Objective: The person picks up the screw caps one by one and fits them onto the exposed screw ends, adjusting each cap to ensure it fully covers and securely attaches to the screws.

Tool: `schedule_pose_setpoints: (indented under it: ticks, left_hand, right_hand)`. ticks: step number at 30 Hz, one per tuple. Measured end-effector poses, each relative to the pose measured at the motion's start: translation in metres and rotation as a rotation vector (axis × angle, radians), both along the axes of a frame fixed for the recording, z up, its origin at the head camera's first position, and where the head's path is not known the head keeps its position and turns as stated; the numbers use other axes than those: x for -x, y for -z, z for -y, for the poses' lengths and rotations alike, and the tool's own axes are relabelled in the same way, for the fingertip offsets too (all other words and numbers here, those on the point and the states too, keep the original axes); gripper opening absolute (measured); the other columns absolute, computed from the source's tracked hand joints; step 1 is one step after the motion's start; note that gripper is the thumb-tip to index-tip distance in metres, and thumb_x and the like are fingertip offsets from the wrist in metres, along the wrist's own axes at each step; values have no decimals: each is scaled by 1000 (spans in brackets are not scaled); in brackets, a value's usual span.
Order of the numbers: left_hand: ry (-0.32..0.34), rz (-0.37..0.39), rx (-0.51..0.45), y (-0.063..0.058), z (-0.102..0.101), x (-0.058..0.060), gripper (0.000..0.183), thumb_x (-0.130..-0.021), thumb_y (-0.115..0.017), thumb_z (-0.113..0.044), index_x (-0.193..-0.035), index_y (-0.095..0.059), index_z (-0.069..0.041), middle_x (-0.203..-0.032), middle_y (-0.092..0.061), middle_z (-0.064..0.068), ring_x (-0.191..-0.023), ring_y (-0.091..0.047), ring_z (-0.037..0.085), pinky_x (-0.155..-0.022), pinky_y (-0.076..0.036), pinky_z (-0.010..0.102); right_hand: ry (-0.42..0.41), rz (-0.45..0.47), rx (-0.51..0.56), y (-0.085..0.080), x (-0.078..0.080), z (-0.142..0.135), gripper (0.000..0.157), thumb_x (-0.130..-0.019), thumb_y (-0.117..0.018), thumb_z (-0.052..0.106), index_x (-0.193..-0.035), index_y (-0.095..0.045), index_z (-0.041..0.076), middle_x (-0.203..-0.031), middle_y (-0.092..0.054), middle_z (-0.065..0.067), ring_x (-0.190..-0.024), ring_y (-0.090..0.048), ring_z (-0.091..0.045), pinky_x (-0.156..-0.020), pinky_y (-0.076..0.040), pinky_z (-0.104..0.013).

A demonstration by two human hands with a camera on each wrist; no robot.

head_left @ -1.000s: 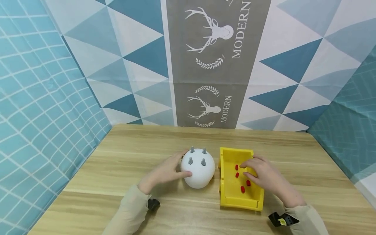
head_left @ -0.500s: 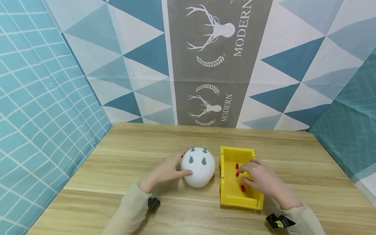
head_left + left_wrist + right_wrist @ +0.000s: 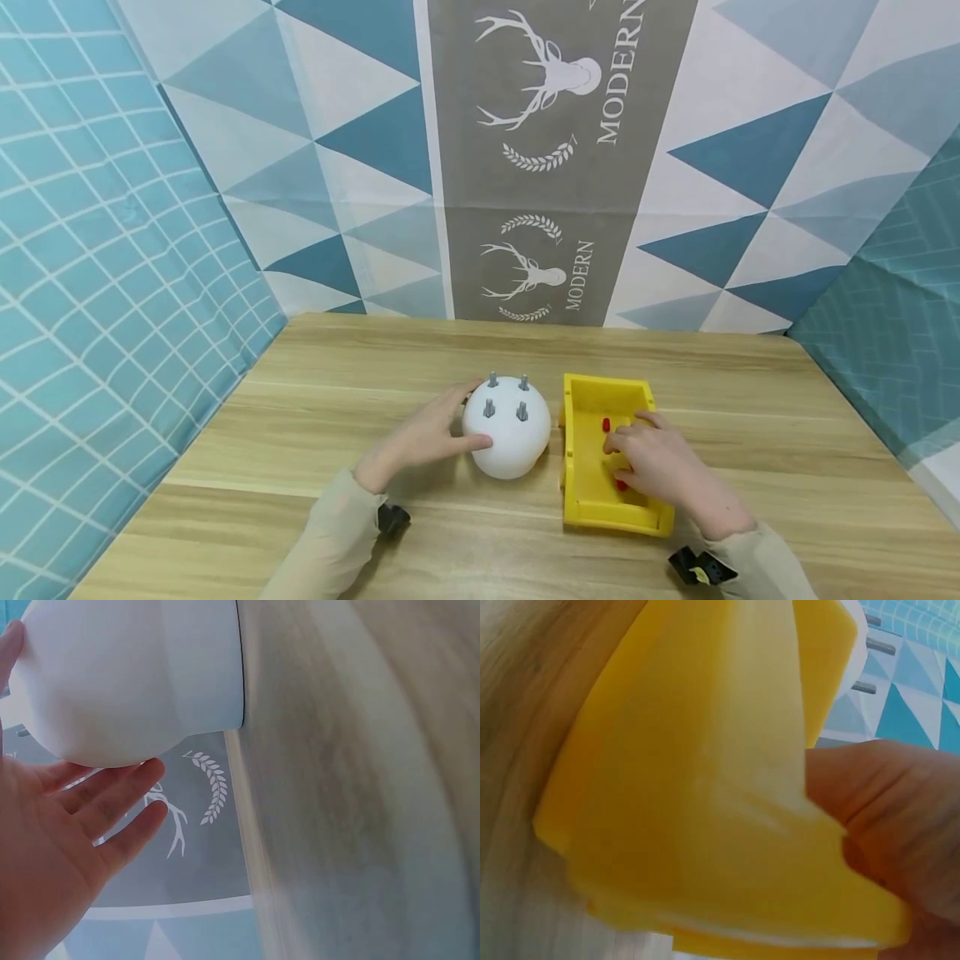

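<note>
A white rounded body (image 3: 510, 450) with several grey metal pegs (image 3: 522, 410) sticking up from its top stands on the table. My left hand (image 3: 423, 433) holds its left side, thumb across the front and fingers behind; the left wrist view shows fingertips (image 3: 150, 776) against its curved wall. To the right is a yellow bin (image 3: 588, 515) holding small red pieces (image 3: 606, 425). My right hand (image 3: 660, 458) reaches over the bin's right wall, fingers bent down inside, a gap showing between thumb and forefinger. It covers some red pieces; another red piece (image 3: 622, 485) shows by the thumb.
The wooden table (image 3: 337, 367) runs back to a patterned cloth wall (image 3: 360, 158). A blue checked cloth (image 3: 112, 250) hangs on the left, a teal one (image 3: 900, 317) on the right. The bin's wall (image 3: 705, 787) fills most of the right wrist view.
My right hand has moved left and a little down, deeper into the bin, now covering red pieces that showed before. My left hand and the white body have stayed put.
</note>
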State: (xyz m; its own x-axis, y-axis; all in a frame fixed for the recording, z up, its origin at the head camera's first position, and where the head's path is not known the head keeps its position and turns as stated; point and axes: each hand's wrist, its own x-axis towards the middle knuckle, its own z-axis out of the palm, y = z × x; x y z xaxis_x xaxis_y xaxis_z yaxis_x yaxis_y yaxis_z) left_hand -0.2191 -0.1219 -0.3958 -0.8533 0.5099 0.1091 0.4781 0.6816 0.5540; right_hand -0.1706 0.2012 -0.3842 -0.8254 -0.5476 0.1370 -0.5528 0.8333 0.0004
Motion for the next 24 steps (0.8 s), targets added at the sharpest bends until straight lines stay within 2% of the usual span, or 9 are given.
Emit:
schedule_pose_setpoints:
  ticks: [12,18,24]
  left_hand:
    - [3,-16,18,-1,0,-1,94,-72,-55,-70,-144,-24,-19,-146,-31,4,-132,-32,23,-104,-30,47]
    - [1,-8,14,-2,0,-2,93,-72,-55,-70,-144,-24,-19,-146,-31,3,-132,-32,23,-104,-31,47]
    - [2,-16,10,-2,0,-2,93,-72,-55,-69,-144,-24,-19,-146,-31,2,-131,-33,22,-104,-31,47]
  right_hand:
    - [21,10,-77,0,-4,5,21,-64,-80,20,-79,-65,14,-80,-65,1,-79,-59,-22,-97,-32,-53]
    - [32,11,-99,3,-3,6,19,-64,-79,19,-69,-61,16,-68,-57,6,-69,-55,-17,-96,-33,-52]
    - [6,-1,-87,4,-3,5,22,-64,-76,17,-59,-55,20,-60,-50,10,-61,-50,-12,-94,-35,-50]
